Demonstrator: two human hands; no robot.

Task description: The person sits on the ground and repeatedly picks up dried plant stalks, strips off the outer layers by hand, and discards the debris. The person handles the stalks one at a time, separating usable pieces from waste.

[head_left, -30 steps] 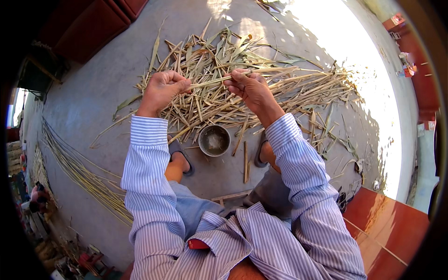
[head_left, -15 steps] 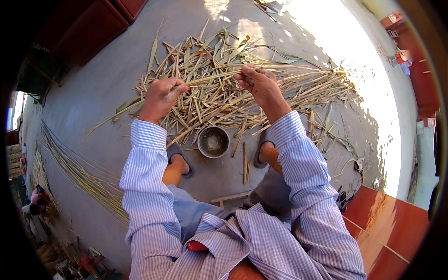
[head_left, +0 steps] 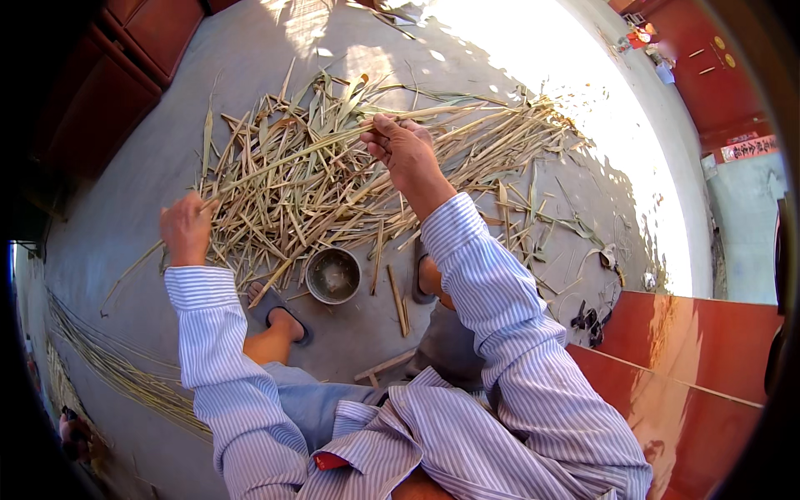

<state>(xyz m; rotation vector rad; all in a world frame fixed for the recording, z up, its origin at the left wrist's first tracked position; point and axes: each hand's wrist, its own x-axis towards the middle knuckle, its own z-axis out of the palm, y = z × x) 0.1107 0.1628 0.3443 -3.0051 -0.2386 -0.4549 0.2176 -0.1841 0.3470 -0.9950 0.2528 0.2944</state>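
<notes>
And the left hand has pulled away! Half a second ago it was up close to its partner; now it sits lower and well out to the left of the metal bowl, while the right hand has barely shifted, beyond the bowl and a touch right. Between them, a long straw-coloured stalk slants taut-looking, its thin tail poking past the left fist, left of the bowl. Right thumb and fingertips pinch it, wrist angled inward; the left is curled round it, knuckles up, forearm reaching forward. Beyond the bowl sprawls the heap of dry stalks. The left fingers are blurred, and past the right pinch the stalk melts into that heap. Right of the bowl, a sleeve partly covers the right slipper.
</notes>
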